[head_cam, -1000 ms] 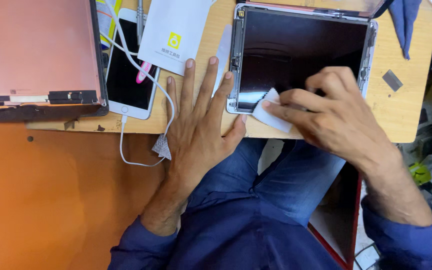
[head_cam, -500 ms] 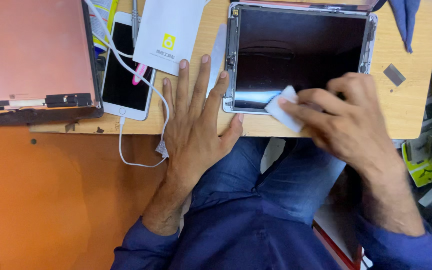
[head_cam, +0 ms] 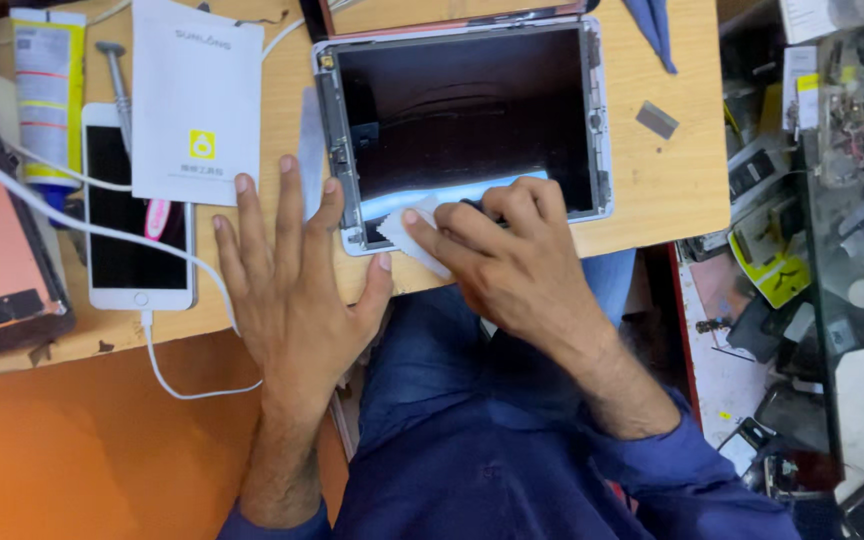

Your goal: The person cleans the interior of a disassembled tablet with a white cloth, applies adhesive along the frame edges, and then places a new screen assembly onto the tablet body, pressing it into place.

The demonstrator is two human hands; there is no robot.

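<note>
Wooden bench top [head_cam: 672, 190], crowded: a white phone [head_cam: 137, 205] on a white cable [head_cam: 167, 365] to my left, a white booklet [head_cam: 195, 95] beside it, a small grey blade [head_cam: 657, 119] well to the right, and an opened tablet [head_cam: 467, 125] lying flat at the bench's near edge, directly ahead of me.

Right hand [head_cam: 522, 265]: fingers curled over and pressing a folded white wipe [head_cam: 404, 232] onto the tablet's lower left corner, knuckles raised, wrist coming in from the lower right. The grip is closed on the wipe; I judge it is pinched under the fingertips, though the underside is hidden.

Left hand [head_cam: 287, 290]: grasping nothing, fingers spread, palm flat on the bench just beside the tablet's left edge. The thumb reaches toward the frame's corner; I cannot tell whether it touches.

Assessment of the wiping step: pressure should stay light and even, strokes running one way along the lower rim, with a clean face of the wipe kept downward. The left hand would serve better braced against the frame itself, since the tablet sits close to the bench edge and could slide. The wipe should be kept from snagging on the small parts along the left rail.
</note>
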